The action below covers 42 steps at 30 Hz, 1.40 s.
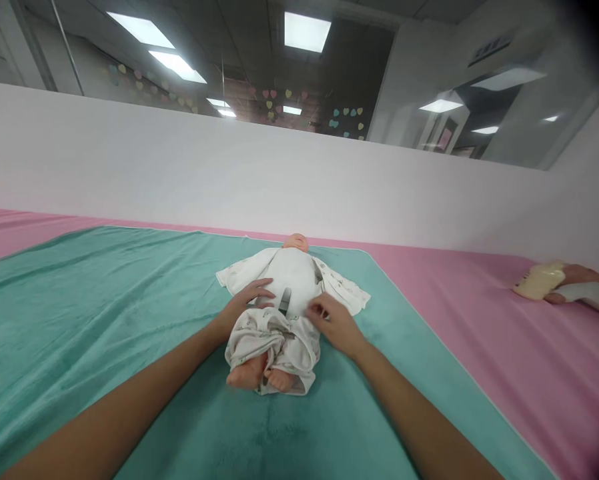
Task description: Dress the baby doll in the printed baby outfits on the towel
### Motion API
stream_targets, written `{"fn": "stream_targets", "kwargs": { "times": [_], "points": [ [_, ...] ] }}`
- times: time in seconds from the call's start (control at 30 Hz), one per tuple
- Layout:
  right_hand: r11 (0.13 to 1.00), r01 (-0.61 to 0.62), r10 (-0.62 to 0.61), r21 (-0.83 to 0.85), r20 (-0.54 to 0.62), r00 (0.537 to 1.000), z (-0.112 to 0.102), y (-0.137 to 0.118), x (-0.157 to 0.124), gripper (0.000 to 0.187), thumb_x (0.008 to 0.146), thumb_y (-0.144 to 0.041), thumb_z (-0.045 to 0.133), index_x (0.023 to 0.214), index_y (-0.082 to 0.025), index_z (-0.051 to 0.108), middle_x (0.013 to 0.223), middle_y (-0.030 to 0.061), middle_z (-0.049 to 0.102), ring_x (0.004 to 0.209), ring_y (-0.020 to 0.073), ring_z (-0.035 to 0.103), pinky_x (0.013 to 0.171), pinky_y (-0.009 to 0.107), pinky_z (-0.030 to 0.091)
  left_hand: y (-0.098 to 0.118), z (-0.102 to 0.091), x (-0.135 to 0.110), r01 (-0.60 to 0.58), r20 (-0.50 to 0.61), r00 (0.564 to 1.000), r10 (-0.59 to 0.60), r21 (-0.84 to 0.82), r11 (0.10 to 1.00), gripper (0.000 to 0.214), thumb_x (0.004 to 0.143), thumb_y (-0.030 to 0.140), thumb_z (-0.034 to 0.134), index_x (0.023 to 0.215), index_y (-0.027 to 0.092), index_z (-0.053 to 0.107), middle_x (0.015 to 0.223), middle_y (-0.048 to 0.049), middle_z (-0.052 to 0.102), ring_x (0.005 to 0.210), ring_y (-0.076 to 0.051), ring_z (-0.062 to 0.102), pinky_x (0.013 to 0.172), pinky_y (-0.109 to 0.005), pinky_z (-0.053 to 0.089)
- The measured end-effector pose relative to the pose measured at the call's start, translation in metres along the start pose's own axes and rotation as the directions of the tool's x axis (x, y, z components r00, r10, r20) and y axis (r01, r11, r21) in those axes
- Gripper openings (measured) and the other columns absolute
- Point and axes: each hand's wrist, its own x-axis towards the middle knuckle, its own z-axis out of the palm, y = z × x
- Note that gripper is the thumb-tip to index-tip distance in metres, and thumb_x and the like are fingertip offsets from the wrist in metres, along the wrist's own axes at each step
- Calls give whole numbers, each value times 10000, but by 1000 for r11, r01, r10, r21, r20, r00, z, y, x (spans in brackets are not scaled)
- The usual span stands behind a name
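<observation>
Forearms cut off, right fingers partly hidden, doll legs mostly under trousers

White wall: I see it run plain across my feed, meeting the pink cover at its foot.
Glass: above the wall I get a long pane.
Light panels: bright white rectangles; I can't tell whether reflected in the pane or behind it.
Heart shapes: small, pink, yellow and blue, in clusters.
Green cloth: over the pink cover, wrinkled at left.
</observation>
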Motion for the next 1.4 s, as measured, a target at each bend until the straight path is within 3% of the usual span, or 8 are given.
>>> {"fn": "stream_targets", "kwargs": {
  "times": [0.13,0.23,0.47,0.7,0.87,1.0,1.2,1.4],
  "points": [
    [981,-61,9,186,265,964,4,-11,-2,244,814,-421,580,749,-187,556,751,-15,512,671,119,452,615,241,379,19,-9,-1,33,320,946,-44,38,999,209,813,352,571,953,292,715,1443,-18,387,1405,-283,158,1073,-501,290],
    [972,-104,12,210,398,917,-7,-13,-5,269,737,-411,667,704,-179,536,762,-27,496,677,113,445,601,223,362,33,-21,-2,35,412,909,-63,76,997,165,723,324,674,879,314,726,1388,-6,460,1367,-305,268,989,-454,407],
    [994,108,-103,-9,238,966,4,-28,-9,154,717,-116,515,660,-189,392,718,-35,432,634,104,385,575,221,301,48,-26,0,29,551,830,-85,109,994,75,710,315,654,759,274,693,1211,-22,584,1327,-273,345,1043,-432,353],
    [931,79,-142,-358,-153,978,19,-24,-6,222,720,-81,417,896,-214,447,979,50,494,796,181,477,598,264,351,24,-1,-2,117,178,977,-118,18,993,114,747,281,571,680,228,495,1029,-51,666,1129,-252,540,900,-394,453],
    [966,30,-66,-256,-133,989,23,-3,3,345,682,-50,405,974,-219,477,1053,64,492,948,208,503,793,333,439,-10,15,5,147,-134,983,-129,131,980,48,749,187,463,756,222,430,912,-34,618,1004,-208,572,785,-332,464],
    [998,-18,8,-58,-170,985,32,25,10,546,660,-82,452,1192,-202,431,1250,101,426,1116,219,463,968,417,395,-27,23,12,141,-286,952,-104,114,983,260,678,191,539,937,200,513,999,-48,544,848,-170,554,765,-329,471],
    [811,-367,409,455,7,913,41,33,10,698,659,-186,547,1325,-194,340,1277,123,497,1072,224,557,927,412,446,-25,26,4,353,-160,906,-392,-223,908,510,708,355,579,1176,173,491,994,-78,609,869,-213,591,741,-332,461],
    [585,-327,448,742,41,893,24,14,4,546,693,-232,584,1223,-210,454,1122,81,607,877,193,627,754,323,508,10,22,3,313,-153,887,-436,-495,810,483,680,394,613,1096,191,476,700,22,579,582,-142,544,532,-251,404]
  ]
}}
